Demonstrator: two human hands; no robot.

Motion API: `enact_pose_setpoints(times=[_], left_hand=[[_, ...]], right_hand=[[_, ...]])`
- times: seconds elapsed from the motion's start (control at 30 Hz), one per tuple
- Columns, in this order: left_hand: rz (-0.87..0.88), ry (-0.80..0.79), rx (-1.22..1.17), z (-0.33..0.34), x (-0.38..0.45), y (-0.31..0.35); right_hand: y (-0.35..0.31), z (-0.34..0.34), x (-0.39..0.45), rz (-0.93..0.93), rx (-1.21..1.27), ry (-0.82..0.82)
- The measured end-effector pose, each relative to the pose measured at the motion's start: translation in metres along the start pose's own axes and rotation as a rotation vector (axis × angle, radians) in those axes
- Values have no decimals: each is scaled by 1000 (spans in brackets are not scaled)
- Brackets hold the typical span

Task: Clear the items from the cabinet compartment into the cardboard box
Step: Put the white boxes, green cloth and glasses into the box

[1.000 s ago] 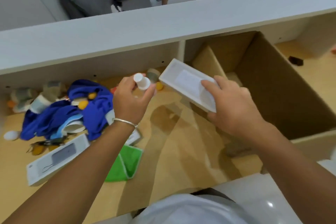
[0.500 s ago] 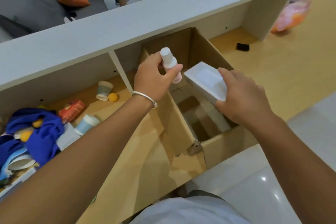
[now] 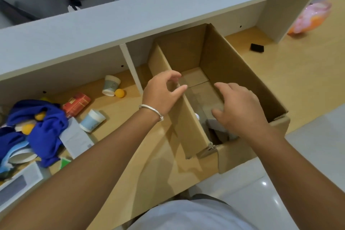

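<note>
Bottle and white box have left both hands since half a second ago. Left hand (image 3: 162, 93) and right hand (image 3: 240, 108) hover over the cardboard box (image 3: 242, 73), fingers loose and empty. White box (image 3: 214, 124) lies inside, cups still in the cabinet compartment (image 3: 112, 110)

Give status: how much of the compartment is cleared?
Done: a white item lies in the box. In hand: nothing; left hand and right hand are open over it. Left: blue cloth, two cups, red pack, orange balls, white boxes.

White item (image 3: 216, 125) in cardboard box (image 3: 233, 73) mostly hidden under right hand (image 3: 240, 110); identity unclear.
</note>
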State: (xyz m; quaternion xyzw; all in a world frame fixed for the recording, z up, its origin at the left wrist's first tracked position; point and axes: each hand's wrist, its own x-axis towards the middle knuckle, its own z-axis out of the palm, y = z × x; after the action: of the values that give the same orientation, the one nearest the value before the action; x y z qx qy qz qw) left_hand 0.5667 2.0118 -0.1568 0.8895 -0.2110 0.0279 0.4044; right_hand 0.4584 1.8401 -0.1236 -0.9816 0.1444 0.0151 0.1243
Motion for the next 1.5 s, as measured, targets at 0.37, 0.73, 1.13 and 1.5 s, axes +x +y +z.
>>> enact_pose_setpoints(times=[0.37, 0.73, 1.13, 1.5], left_hand=[[-278, 91, 124, -100, -109, -137], [-636, 116, 203, -201, -266, -261], [-665, -1, 546, -258, -323, -369], [-705, -85, 581, -263, -310, -368]], right_hand=[[-139, 31, -6, -339, 131, 17], [-294, 148, -51, -583, 22, -309], [-364, 261, -107, -763, -158, -585], [-357, 272, -113, -672, -25, -520]])
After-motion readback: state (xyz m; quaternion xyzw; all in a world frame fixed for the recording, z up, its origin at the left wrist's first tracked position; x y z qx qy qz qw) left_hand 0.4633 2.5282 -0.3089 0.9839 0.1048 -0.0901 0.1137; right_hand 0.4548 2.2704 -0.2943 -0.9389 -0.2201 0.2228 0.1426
